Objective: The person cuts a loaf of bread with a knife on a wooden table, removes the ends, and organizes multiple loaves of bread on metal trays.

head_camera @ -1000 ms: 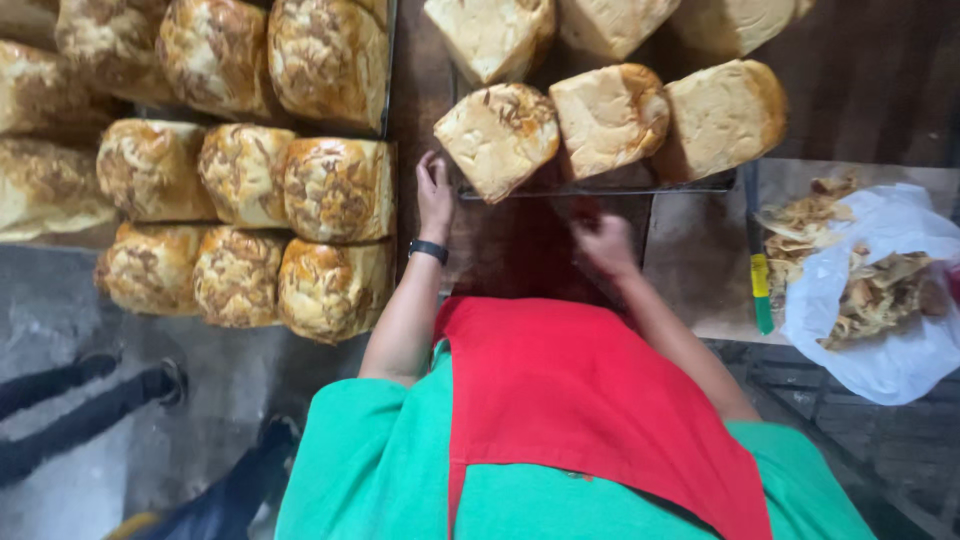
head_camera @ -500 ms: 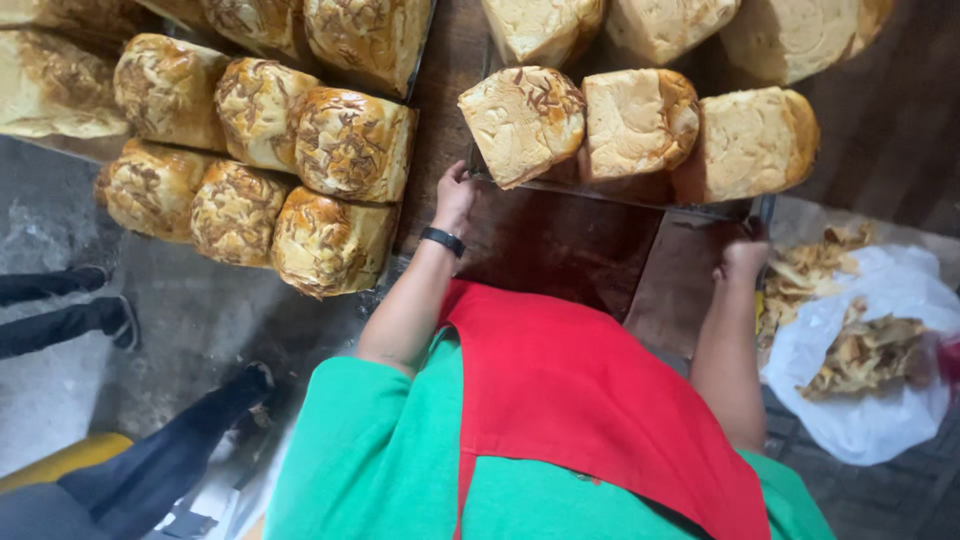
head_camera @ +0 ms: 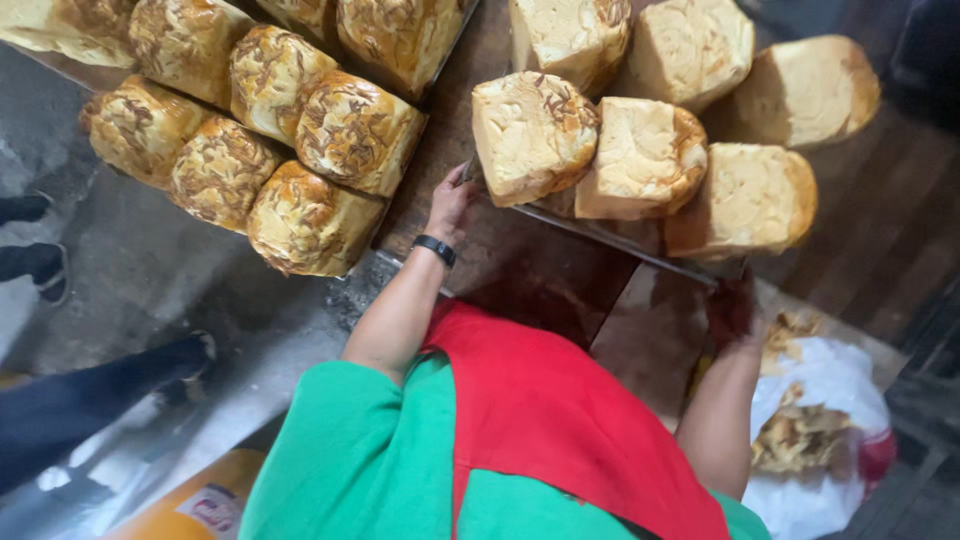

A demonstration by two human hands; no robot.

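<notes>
1. Overhead, the left hand reaches up toward 12 o'clock, forearm straight, a black wristband on the wrist. Its fingers curl onto the near-left corner of a metal tray, gripping the edge just under the nearest loaf.
2. The right hand sits at about 4 o'clock from the left one, in shadow at the tray's other near corner. It touches the tray's edge there, but I cannot tell whether the fingers are closed around it.
3. The tray lies above the person at 12 to 1 o'clock. Its near edge, the long axis on show, runs from 10 o'clock down to 4 o'clock, so the tray sits skewed, the right end closer to the body.
4. The tray carries 6 pale square bread loaves in 2 rows, packed touching.
5. At 10 to 11 o'clock a second batch of browner, crusted loaves sits on another tray, well apart from the hands.
6. At 4 o'clock, beside the right elbow, a white plastic bag holds brown pastry scraps.
7. At 7 o'clock, low in view, a yellow container shows a small white label with red on it.
8. The person wears a green shirt and red apron.
</notes>
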